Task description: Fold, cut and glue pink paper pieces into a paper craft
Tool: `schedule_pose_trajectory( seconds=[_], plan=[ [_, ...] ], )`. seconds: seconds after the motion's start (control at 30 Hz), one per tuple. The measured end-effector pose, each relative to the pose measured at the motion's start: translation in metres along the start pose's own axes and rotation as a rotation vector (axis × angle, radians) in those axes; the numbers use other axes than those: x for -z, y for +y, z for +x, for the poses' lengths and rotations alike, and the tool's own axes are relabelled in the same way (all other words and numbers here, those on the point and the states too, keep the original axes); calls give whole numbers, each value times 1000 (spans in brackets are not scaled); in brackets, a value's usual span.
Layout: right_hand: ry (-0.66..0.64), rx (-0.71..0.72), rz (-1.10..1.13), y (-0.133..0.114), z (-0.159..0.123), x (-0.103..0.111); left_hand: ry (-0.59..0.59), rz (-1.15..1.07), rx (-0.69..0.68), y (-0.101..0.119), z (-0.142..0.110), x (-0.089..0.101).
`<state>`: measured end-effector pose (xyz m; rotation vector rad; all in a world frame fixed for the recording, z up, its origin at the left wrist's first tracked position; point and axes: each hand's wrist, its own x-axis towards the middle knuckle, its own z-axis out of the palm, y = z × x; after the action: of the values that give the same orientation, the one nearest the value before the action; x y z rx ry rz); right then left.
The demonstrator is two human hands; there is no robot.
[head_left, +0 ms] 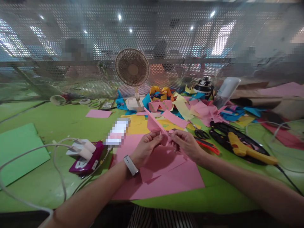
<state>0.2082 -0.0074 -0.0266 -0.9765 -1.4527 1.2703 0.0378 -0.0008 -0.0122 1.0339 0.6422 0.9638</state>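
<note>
My left hand (145,148), with a watch on its wrist, and my right hand (186,144) meet above the green table. Both pinch a folded piece of pink paper (154,124) whose pointed end sticks up and to the left between them. Under my hands lie larger pink paper sheets (166,177), overlapping on the table. A yellow sheet (139,125) lies just behind them.
A small white desk fan (132,71) stands at the back by a perforated screen. A heap of coloured paper scraps (197,109) spreads to its right. Scissors (201,134), a yellow glue gun (247,150), a purple device with white plugs (86,158), tape rolls (58,99) and a green sheet (19,152) lie around.
</note>
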Motion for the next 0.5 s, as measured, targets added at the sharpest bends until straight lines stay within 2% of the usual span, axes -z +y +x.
schedule_pose_trajectory(
  seconds=[0.23,0.5],
  plan=[
    [16,5,-8,-1,0,0,-9,-4,-12,-3,0,-1],
    [16,46,-68,-2,1,-1,-21,50,-27,3,-3,-7]
  ],
)
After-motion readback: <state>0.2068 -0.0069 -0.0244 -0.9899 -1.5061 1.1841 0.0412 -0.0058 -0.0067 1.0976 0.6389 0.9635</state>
